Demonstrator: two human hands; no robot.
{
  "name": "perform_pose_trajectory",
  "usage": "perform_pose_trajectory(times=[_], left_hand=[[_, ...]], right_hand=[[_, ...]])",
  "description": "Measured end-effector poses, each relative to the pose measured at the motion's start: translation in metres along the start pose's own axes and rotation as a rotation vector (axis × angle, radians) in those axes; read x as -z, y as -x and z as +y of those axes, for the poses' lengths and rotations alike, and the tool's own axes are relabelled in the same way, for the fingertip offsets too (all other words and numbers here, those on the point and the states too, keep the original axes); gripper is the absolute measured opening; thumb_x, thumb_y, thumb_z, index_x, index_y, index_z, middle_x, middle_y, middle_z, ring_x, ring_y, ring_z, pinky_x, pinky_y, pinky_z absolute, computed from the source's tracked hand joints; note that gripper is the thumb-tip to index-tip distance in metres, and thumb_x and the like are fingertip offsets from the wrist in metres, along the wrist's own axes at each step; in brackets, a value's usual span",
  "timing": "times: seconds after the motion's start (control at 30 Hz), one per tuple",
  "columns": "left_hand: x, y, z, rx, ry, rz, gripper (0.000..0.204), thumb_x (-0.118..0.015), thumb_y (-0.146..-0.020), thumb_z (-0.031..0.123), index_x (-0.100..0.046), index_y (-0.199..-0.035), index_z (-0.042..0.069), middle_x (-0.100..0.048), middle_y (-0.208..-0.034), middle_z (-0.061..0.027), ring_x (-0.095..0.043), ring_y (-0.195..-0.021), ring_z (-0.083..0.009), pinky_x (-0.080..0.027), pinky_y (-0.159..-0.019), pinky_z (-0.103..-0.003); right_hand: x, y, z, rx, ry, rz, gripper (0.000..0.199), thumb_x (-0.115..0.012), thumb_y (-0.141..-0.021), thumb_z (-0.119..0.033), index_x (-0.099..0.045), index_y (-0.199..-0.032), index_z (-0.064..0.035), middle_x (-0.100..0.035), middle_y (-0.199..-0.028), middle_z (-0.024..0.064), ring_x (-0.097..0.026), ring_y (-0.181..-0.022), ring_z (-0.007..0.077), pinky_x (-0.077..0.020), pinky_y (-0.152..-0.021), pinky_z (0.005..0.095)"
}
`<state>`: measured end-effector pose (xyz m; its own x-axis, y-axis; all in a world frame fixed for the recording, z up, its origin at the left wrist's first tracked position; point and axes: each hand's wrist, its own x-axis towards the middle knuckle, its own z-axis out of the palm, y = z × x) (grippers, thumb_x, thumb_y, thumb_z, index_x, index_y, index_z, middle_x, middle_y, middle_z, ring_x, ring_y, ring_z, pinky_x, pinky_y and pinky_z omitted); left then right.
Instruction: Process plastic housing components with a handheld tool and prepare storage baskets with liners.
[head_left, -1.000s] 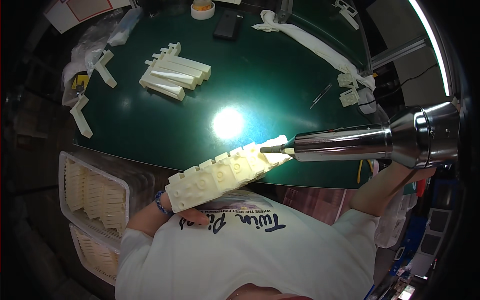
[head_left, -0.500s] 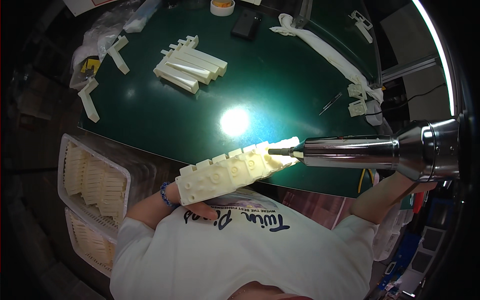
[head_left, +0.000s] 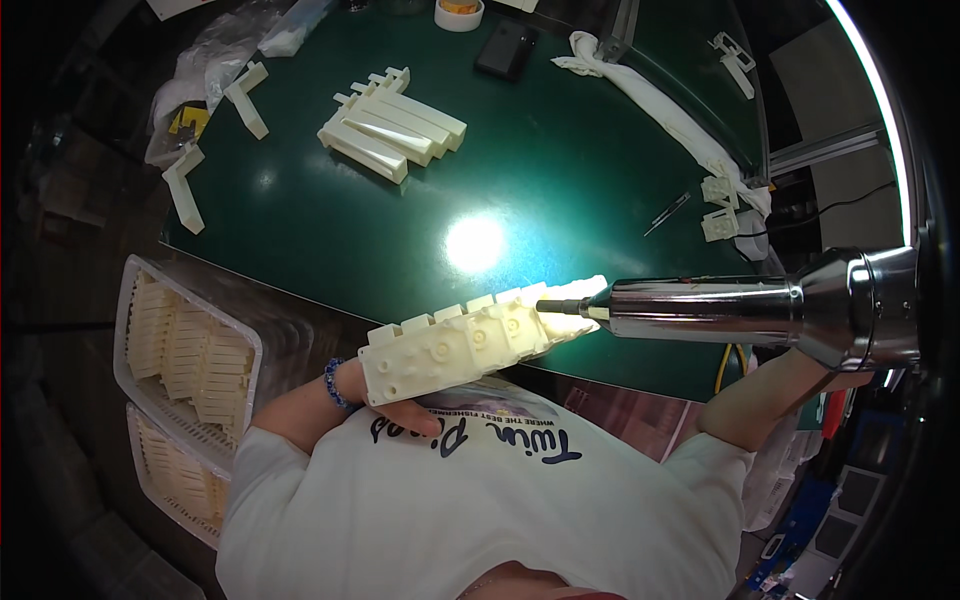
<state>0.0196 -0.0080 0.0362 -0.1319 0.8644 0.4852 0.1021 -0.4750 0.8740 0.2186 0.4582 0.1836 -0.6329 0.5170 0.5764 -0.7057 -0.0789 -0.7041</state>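
My left hand (head_left: 410, 415) grips a long cream plastic moulding (head_left: 440, 350) from below, its thumb showing along the near edge. Round bosses and holes mark the moulding's upper face, and block-like tabs line its far side. A silver electric screwdriver (head_left: 710, 308) lies level from the right, its bit meeting the moulding near the brightly lit right end. My right hand (head_left: 848, 380) is at the rear of the screwdriver, mostly covered by its body; the fingers around it are hidden. A blue beaded bracelet (head_left: 337, 384) circles my left wrist.
On the green table (head_left: 560, 200) lie several cream angled bars (head_left: 395, 125), two loose ones at left, a black box (head_left: 505, 50), a rolled white cloth (head_left: 650, 95) and a thin tool (head_left: 667, 214). White baskets (head_left: 255, 370) of cream parts stand at lower left.
The whole view has shifted slightly, so the table items appear a little higher and to the right. Both hands keep their holds, and the bit stays at the same spot on the moulding.
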Motion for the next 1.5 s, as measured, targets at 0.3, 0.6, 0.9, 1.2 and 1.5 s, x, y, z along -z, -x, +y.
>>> perform_pose_trajectory(times=[0.3,0.6,0.9,1.2,1.5], left_hand=[[0.002,0.000,-0.003,0.032,-0.016,-0.038,0.066,-0.071,-0.075,0.028,-0.043,-0.129,0.004,-0.043,-0.133,-0.0124,-0.039,-0.123,-0.0274,-0.031,-0.101,-0.037],[0.002,-0.002,0.001,0.007,-0.031,-0.027,0.064,-0.071,-0.075,0.027,-0.044,-0.129,0.004,-0.044,-0.131,-0.0128,-0.041,-0.122,-0.0273,-0.032,-0.101,-0.037],[-0.001,0.000,-0.004,0.115,-0.002,-0.060,0.062,-0.073,-0.073,0.027,-0.048,-0.126,0.005,-0.046,-0.128,-0.0122,-0.044,-0.118,-0.0263,-0.035,-0.098,-0.036],[0.000,-0.007,0.001,0.140,-0.047,-0.089,0.061,-0.073,-0.074,0.029,-0.049,-0.124,0.005,-0.048,-0.126,-0.0121,-0.046,-0.113,-0.0253,-0.037,-0.096,-0.035],[0.000,-0.008,0.000,0.126,-0.065,-0.114,0.062,-0.072,-0.075,0.030,-0.047,-0.125,0.005,-0.047,-0.127,-0.0124,-0.047,-0.113,-0.0253,-0.038,-0.096,-0.035]], right_hand=[[0.037,-0.003,-0.009,-0.174,-0.289,-0.046,0.042,-0.060,-0.081,-0.029,-0.053,-0.110,0.0011,-0.061,-0.097,0.0130,-0.060,-0.084,0.0183,-0.0487,-0.077,0.0310],[0.016,0.021,0.007,-0.351,-0.571,-0.086,0.044,-0.061,-0.079,-0.030,-0.053,-0.111,-0.0013,-0.061,-0.100,0.0105,-0.060,-0.090,0.0167,-0.0481,-0.083,0.0309],[0.022,0.021,0.009,-0.393,-0.911,0.152,0.041,-0.063,-0.078,-0.028,-0.056,-0.109,-0.0020,-0.062,-0.100,0.0095,-0.061,-0.092,0.0172,-0.0488,-0.085,0.0318],[0.002,0.018,0.009,-0.520,-1.120,0.156,0.041,-0.063,-0.078,-0.027,-0.055,-0.110,-0.0018,-0.062,-0.101,0.0103,-0.062,-0.091,0.0183,-0.0493,-0.084,0.0323],[-0.009,0.012,0.004,-0.650,-1.328,0.160,0.042,-0.063,-0.078,-0.026,-0.054,-0.110,-0.0015,-0.062,-0.101,0.0110,-0.062,-0.091,0.0194,-0.0498,-0.083,0.0327]])
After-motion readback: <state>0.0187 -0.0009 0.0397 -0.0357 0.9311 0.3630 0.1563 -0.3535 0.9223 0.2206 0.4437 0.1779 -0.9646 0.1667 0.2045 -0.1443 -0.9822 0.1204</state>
